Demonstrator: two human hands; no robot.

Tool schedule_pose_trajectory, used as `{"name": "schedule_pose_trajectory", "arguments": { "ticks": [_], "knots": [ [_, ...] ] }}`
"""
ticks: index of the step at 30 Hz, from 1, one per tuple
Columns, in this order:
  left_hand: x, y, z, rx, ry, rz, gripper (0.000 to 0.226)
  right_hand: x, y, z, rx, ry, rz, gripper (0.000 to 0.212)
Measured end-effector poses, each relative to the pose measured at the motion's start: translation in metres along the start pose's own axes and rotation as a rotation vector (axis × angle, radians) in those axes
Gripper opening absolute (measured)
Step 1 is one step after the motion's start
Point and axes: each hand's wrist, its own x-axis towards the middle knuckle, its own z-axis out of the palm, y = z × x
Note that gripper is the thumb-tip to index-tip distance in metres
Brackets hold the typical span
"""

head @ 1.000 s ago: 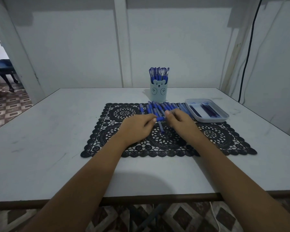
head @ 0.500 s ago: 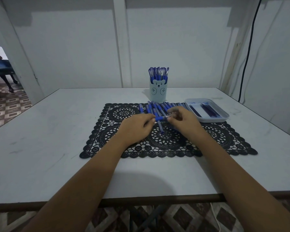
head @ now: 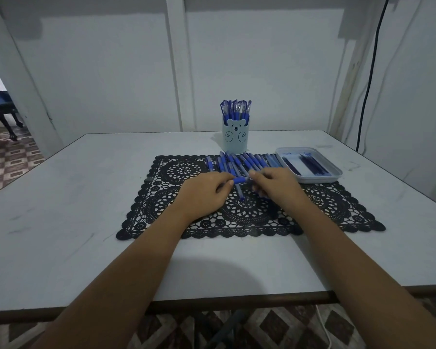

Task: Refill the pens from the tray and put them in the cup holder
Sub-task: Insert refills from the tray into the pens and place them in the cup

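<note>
Both hands meet over the middle of the black lace mat [head: 325, 205]. My left hand [head: 204, 192] pinches the blue grip end of a pen [head: 240, 180] that lies crosswise between the hands. My right hand [head: 275, 183] pinches the pen's other end, its fingers curled. Another pen [head: 239, 192] lies on the mat just below them. A row of several blue pens [head: 239, 162] lies along the mat's far edge. The pale bear-face cup holder [head: 235, 137] behind them holds several capped blue pens. The white tray [head: 335, 176] at the right holds dark refills [head: 310, 165].
The white table [head: 61, 210] ends in a dark front edge close to me. A black cable [head: 370, 71] hangs down the right wall. At the far left a doorway shows a patterned floor, a dark bench and part of another person.
The hands stay together over the mat on the same pen. My right hand's fingers have shifted slightly along it.
</note>
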Motion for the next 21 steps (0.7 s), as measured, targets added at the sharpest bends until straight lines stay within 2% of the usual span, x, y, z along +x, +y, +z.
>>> {"name": "schedule_pose_trajectory", "arguments": {
  "ticks": [4,8,9,11,14,17,21],
  "knots": [
    [0.0,-0.003,-0.001,-0.033,-0.008,-0.032,0.026,0.0,-0.001,-0.003,0.109,-0.04,0.004,0.012],
    [0.002,-0.006,-0.001,-0.048,0.026,-0.119,0.027,0.005,0.004,-0.009,0.199,0.135,0.035,0.014],
    [0.002,-0.007,-0.001,-0.038,0.037,-0.14,0.028,0.006,0.006,-0.01,0.162,0.179,0.045,0.015],
    [0.002,-0.008,-0.001,-0.02,0.04,-0.168,0.028,0.006,0.009,-0.012,-0.062,0.211,0.039,0.011],
    [0.002,-0.009,0.0,-0.003,0.01,-0.177,0.028,0.006,0.012,-0.011,-0.341,0.148,0.002,0.014],
    [0.002,-0.008,0.0,0.0,0.0,-0.168,0.028,0.007,0.014,-0.01,-0.45,0.048,0.016,0.017],
    [0.002,-0.005,-0.001,-0.001,-0.006,-0.151,0.028,0.007,0.014,-0.009,-0.462,-0.032,0.016,0.022]
  ]
}}
